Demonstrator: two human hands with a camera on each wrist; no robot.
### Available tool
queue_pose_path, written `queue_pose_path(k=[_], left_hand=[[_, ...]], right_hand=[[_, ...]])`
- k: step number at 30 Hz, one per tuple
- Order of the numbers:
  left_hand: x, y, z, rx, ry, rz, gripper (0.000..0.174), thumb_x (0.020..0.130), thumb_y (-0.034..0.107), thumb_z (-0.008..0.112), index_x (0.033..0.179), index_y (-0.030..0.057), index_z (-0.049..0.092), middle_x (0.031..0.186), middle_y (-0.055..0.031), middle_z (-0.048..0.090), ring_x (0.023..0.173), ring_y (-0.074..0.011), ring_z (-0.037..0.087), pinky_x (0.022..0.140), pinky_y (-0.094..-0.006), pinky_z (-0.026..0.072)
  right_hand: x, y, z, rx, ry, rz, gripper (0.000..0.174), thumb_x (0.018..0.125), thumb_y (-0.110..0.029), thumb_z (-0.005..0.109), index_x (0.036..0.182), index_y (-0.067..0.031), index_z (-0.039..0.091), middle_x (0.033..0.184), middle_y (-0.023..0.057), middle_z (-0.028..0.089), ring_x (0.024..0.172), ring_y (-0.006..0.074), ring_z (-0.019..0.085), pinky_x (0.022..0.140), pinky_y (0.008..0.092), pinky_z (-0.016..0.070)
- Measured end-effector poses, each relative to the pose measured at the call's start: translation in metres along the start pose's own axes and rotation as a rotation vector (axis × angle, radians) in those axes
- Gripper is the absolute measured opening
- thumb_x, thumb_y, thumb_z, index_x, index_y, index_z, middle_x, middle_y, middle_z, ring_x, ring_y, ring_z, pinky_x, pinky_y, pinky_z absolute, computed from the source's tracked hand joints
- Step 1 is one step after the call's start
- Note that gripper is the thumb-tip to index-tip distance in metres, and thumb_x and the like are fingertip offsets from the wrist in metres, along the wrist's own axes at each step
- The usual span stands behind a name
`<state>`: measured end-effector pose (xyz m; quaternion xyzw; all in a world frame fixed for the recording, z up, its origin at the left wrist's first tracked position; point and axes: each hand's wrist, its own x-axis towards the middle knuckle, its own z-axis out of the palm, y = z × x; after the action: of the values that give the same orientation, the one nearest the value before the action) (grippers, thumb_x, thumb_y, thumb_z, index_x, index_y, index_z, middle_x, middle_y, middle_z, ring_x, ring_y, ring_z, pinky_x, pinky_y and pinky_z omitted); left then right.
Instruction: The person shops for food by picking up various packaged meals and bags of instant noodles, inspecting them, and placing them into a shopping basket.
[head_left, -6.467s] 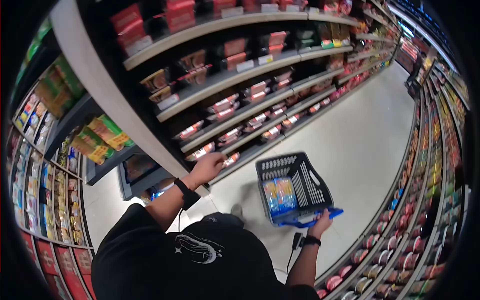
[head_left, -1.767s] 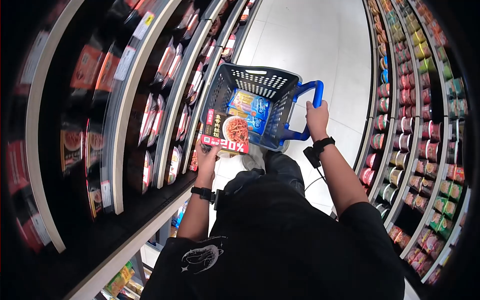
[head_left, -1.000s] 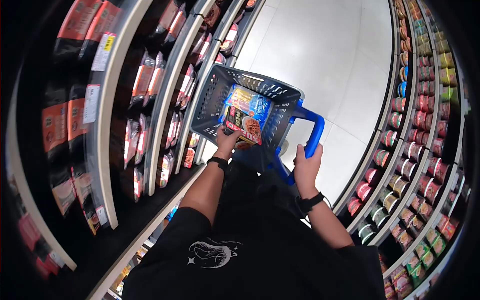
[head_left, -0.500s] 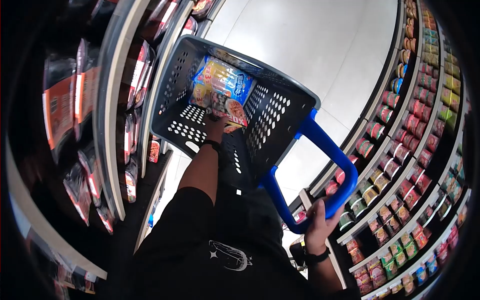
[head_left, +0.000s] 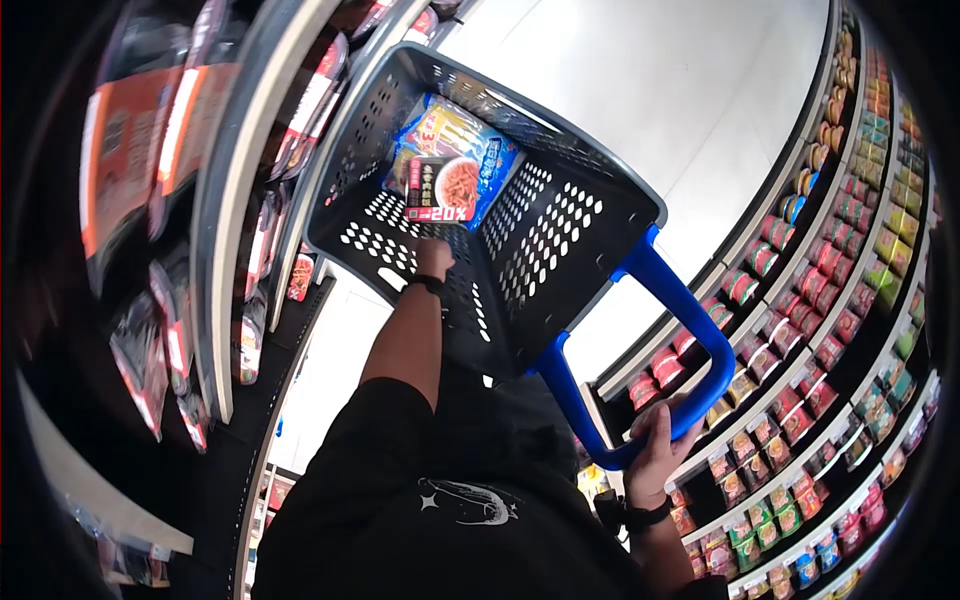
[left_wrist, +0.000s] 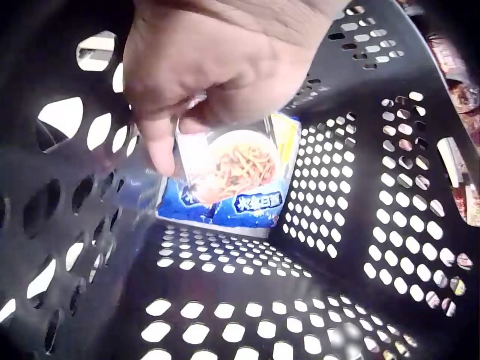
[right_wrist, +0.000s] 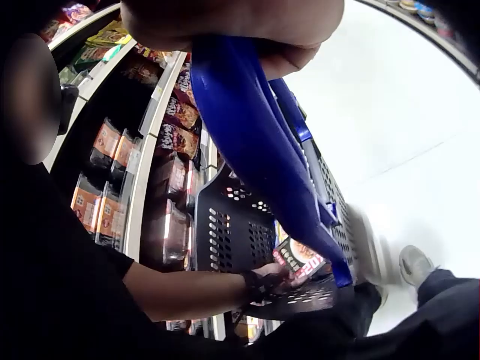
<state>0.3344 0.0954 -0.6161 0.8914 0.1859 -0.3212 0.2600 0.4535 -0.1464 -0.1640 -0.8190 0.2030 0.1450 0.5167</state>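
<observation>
A grey perforated shopping basket (head_left: 648,207) hangs tilted in front of me. My right hand (head_left: 658,455) grips its blue handle (head_left: 716,350), thumb over the bar. Inside, a black and red boxed ready meal (head_left: 442,188) with a picture of shredded food lies on blue and yellow food packs (head_left: 495,160). My left hand (head_left: 433,258) is inside the basket, just short of the box's near edge, with loosely bent fingers. The left wrist view shows the left hand (left_wrist: 217,67) over the box (left_wrist: 241,169), covering part of it.
Shelves of black-tray packaged meals (head_left: 130,150) stand close along the basket's left side. On the right, curved shelves hold tubs and packets (head_left: 790,340). Pale floor (head_left: 640,90) runs ahead between them. A shoe (right_wrist: 415,264) shows in the right wrist view.
The left hand took the boxed meal from beside the shelf into the basket; the box now lies on the packs and the hand has drawn back from it. The basket has come nearer.
</observation>
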Motion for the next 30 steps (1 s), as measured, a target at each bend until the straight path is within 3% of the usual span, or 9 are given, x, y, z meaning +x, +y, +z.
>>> queue_pose_path(k=[1,3,5,12,13,14,17,19,30], left_hand=[[0.033,-0.036,0.103,-0.147,0.185,-0.076,0.023,0.077,0.017,0.078,0.091,0.0009,0.072,0.083,-0.0143,0.069,0.075,-0.0277,0.067,0.072,-0.0389,0.0549],[0.024,-0.009,0.087,-1.185,0.291,-0.48,0.025,0.081,0.015,0.063,0.102,0.0022,0.07,0.096,-0.0193,0.072,0.093,-0.0367,0.068,0.086,-0.0415,0.0528],[-0.003,0.014,0.034,-1.271,0.317,-0.478,0.026,0.082,0.012,0.062,0.105,0.002,0.068,0.097,-0.0193,0.071,0.094,-0.0344,0.069,0.086,-0.0388,0.053],[-0.149,0.027,-0.111,-0.861,0.67,-0.334,0.02,0.08,0.016,0.066,0.098,0.0059,0.066,0.09,-0.0178,0.071,0.088,-0.0355,0.068,0.08,-0.0429,0.0537],[-0.158,0.008,-0.103,-0.812,0.767,-0.225,0.021,0.08,0.015,0.067,0.099,0.0049,0.065,0.086,-0.0131,0.07,0.083,-0.0304,0.068,0.078,-0.0388,0.0536],[-0.193,0.023,-0.143,-1.19,0.712,-0.298,0.022,0.08,0.016,0.068,0.099,0.0054,0.066,0.082,-0.0079,0.067,0.078,-0.0239,0.067,0.076,-0.0347,0.0528],[-0.262,0.022,-0.197,-0.83,0.845,-0.423,0.025,0.078,0.014,0.069,0.101,0.0048,0.067,0.077,-0.0076,0.067,0.075,-0.0181,0.066,0.07,-0.0313,0.0515],[-0.297,0.022,-0.208,-0.912,1.008,-0.327,0.022,0.082,0.005,0.065,0.103,0.0011,0.063,0.067,-0.0028,0.064,0.058,-0.0103,0.06,0.055,-0.0254,0.047],[-0.407,0.023,-0.273,-1.039,1.556,-0.224,0.016,0.088,0.004,0.061,0.102,0.001,0.067,0.077,-0.0042,0.066,0.068,-0.0112,0.06,0.065,-0.0256,0.0498]], right_hand=[[0.001,0.001,-0.005,-0.001,-0.019,0.012,0.023,0.098,-0.013,0.057,0.117,-0.0053,0.046,0.08,0.0029,0.05,0.059,0.0112,0.049,0.053,0.0247,0.042],[0.001,-0.005,-0.002,0.023,0.008,0.033,0.024,0.098,-0.011,0.058,0.118,-0.0053,0.047,0.084,0.0029,0.052,0.06,0.011,0.05,0.053,0.0252,0.0427],[0.002,-0.003,-0.004,0.065,-0.044,-0.015,0.024,0.098,-0.01,0.058,0.119,-0.0053,0.047,0.086,0.0032,0.053,0.06,0.0102,0.05,0.052,0.0245,0.0424],[0.001,0.011,-0.014,0.203,-0.175,-0.094,0.028,0.098,-0.015,0.06,0.118,-0.0058,0.042,0.072,0.0013,0.049,0.054,0.01,0.048,0.048,0.0246,0.0389],[-0.001,0.007,-0.015,0.217,-0.199,-0.09,0.024,0.098,-0.015,0.058,0.114,-0.0069,0.042,0.072,0.0013,0.048,0.052,0.0101,0.047,0.047,0.0252,0.0391],[0.0,0.011,-0.017,0.21,-0.216,-0.105,0.023,0.098,-0.015,0.058,0.112,-0.0074,0.042,0.072,0.0014,0.048,0.052,0.0102,0.046,0.047,0.0253,0.0392],[-0.002,0.009,-0.017,0.219,-0.235,-0.141,0.02,0.098,-0.015,0.056,0.107,-0.008,0.04,0.071,0.0017,0.048,0.052,0.0105,0.046,0.046,0.0254,0.0392],[-0.003,0.01,-0.021,0.237,-0.257,-0.179,0.019,0.098,-0.013,0.055,0.109,-0.0075,0.04,0.071,0.0018,0.048,0.052,0.0107,0.047,0.046,0.0257,0.0393],[0.006,0.018,-0.021,0.284,-0.289,-0.191,0.026,0.098,-0.009,0.055,0.115,-0.0034,0.036,0.075,0.0053,0.051,0.053,0.0123,0.051,0.046,0.0258,0.0427]])
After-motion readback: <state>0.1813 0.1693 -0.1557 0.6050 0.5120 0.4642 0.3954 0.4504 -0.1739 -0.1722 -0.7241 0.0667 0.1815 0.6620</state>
